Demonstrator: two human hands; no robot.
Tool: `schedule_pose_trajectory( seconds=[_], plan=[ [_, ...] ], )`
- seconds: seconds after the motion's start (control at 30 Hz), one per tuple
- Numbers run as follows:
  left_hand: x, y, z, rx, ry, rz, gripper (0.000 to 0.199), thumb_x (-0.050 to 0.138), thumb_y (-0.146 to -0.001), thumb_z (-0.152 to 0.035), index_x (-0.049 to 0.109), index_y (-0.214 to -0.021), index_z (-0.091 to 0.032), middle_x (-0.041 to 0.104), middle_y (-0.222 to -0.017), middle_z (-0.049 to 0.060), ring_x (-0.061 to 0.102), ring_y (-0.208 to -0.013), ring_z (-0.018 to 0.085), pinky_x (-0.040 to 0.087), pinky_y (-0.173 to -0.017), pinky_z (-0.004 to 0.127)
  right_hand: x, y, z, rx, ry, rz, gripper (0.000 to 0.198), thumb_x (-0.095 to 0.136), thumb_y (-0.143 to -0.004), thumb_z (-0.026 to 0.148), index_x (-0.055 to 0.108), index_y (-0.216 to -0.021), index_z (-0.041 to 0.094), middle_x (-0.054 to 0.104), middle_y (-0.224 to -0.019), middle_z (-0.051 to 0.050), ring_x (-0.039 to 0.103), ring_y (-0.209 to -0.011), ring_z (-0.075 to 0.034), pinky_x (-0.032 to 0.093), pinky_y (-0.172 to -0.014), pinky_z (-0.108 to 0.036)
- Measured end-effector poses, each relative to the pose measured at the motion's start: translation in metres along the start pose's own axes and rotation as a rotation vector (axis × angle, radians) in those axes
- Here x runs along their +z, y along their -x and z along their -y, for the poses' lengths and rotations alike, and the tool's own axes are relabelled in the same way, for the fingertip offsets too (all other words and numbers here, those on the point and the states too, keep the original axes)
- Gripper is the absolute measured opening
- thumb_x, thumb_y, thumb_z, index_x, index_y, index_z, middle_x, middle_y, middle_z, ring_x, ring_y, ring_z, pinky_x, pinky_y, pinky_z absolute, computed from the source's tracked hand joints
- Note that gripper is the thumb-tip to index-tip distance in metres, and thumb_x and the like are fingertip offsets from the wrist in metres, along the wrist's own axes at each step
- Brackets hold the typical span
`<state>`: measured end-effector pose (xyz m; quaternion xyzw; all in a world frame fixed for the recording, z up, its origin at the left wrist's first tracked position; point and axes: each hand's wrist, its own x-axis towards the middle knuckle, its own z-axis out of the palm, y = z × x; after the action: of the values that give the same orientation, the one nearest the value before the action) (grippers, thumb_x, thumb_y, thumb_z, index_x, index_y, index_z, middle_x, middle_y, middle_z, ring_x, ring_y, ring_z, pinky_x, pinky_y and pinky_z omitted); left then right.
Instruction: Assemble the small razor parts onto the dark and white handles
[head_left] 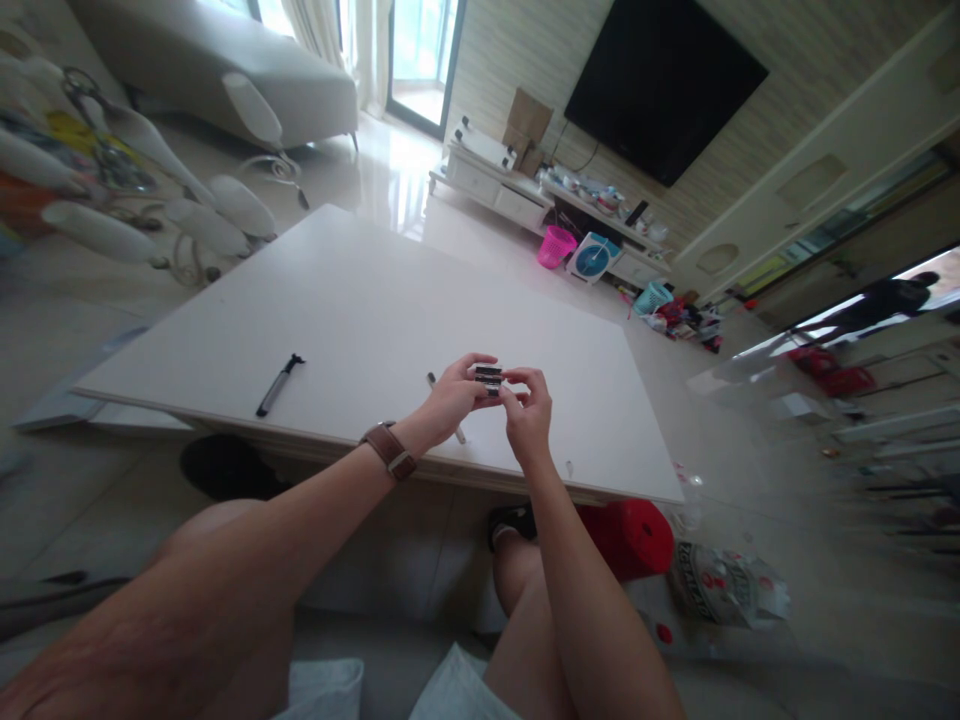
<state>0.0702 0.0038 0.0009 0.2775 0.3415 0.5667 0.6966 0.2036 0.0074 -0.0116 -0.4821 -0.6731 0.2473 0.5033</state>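
Above the white tabletop (382,300), my left hand (454,395) and my right hand (530,405) meet at a small block with black and silver bands (489,380). Its exact kind is too small to make out. The left fingers grip its left side, and the right thumb and fingers pinch its right end. Under my left hand lies a thin stick-like object (460,436), partly hidden. Farther left on the table rests a slim grey-and-black tool with a small hooked head (279,386). Near the front edge, right of my right forearm, sits a tiny pale piece (569,467).
A red cylindrical container (646,538) and a printed plastic bag (731,583) stand on the floor by the table's right front corner. White chandelier-like lamp arms (210,225) stand at the left. Beyond the table are a pink basket (556,246) and a TV cabinet (491,190).
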Motion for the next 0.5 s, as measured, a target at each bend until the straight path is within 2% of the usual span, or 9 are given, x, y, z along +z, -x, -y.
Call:
schedule_pose_trajectory(
  seconds=[0.13, 0.27, 0.5],
  plan=[
    [-0.001, 0.0, 0.0, 0.006, 0.009, -0.013, 0.047, 0.055, -0.059, 0.0, 0.06, -0.104, -0.014, 0.065, -0.086, 0.005, 0.065, -0.079, 0.016, 0.058, -0.083, 0.035, -0.001, 0.001, 0.003, -0.028, 0.016, -0.005, 0.01, 0.058, -0.082, 0.019, 0.066, -0.087, 0.021, 0.06, -0.104, -0.006, 0.059, -0.099, -0.02, 0.049, -0.067, -0.028],
    [-0.004, -0.003, 0.001, -0.015, 0.047, -0.059, 0.04, 0.055, -0.067, -0.012, 0.062, -0.106, -0.015, 0.068, -0.091, 0.008, 0.066, -0.077, 0.017, 0.056, -0.072, 0.03, -0.002, 0.002, 0.005, -0.102, 0.111, 0.054, 0.007, 0.061, -0.081, 0.018, 0.067, -0.082, 0.022, 0.059, -0.105, -0.006, 0.059, -0.098, -0.021, 0.051, -0.07, -0.032],
    [-0.003, -0.004, 0.001, 0.01, -0.037, -0.087, 0.035, 0.059, -0.07, -0.022, 0.063, -0.104, -0.016, 0.066, -0.086, 0.006, 0.064, -0.072, 0.016, 0.053, -0.071, 0.03, 0.001, 0.003, -0.006, -0.198, 0.265, 0.178, 0.011, 0.065, -0.082, 0.018, 0.069, -0.091, 0.023, 0.056, -0.113, -0.009, 0.054, -0.106, -0.024, 0.052, -0.08, -0.038]
  ],
)
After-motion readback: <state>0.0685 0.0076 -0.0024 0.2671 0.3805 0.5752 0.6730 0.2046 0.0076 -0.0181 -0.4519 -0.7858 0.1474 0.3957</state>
